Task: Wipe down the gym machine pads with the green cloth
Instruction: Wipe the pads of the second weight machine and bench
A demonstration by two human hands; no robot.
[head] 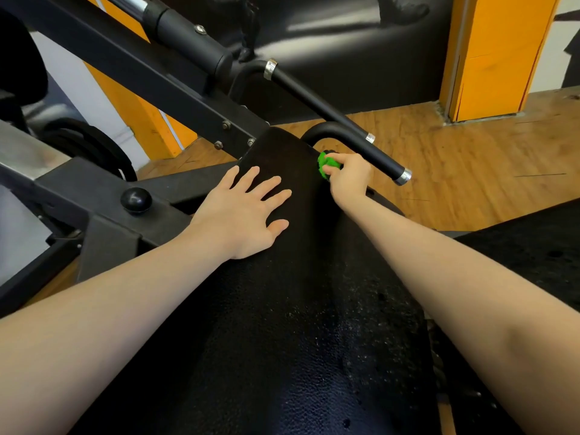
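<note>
Green cloth (328,166) bunched within clenched right-hand fingers (337,158); left fingers (266,186) flat, released on pad (282,309).

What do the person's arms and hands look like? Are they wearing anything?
Both arms are bare as far as the picture shows, with no sleeves in view. The left hand and right hand wear no gloves, rings, watch or bracelets. Fingers are bare too.

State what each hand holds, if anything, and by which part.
The right hand grips the bunched green cloth, most of it inside the fist. The left hand holds nothing; it rests flat on the black pad.
</note>
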